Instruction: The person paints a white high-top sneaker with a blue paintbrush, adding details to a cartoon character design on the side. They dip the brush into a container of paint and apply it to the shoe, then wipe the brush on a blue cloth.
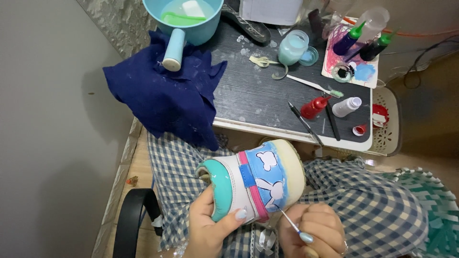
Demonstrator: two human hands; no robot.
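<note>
**Small shoe held on the lap, fine brush at its side panel**

The left hand [210,224] cups the heel end of a small shoe [253,179] from below, thumb pressed flat on the white side, fingers closed around it. The shoe lies on its side above a checked lap, just above both hands, its long axis running left to right: the teal heel collar points left, the cream rubber toe right. Its side panel faces up, smooth and glossy, with a blue band bearing white rabbit shapes, a pink stripe and a blue strap.

To the right, the right hand [313,227] is curled tight around a thin brush [288,221]; the bristle tip touches the lower edge of the blue band, the handle slanting down and right into the fingers.

Well above the hands stands a dark, grained table [258,95]. At its left hangs a crumpled navy cloth [162,95], with a pale blue bowl [191,24] behind it; further right lie a red bottle [314,107], a white bottle [346,106] and a toothbrush [315,86].
</note>
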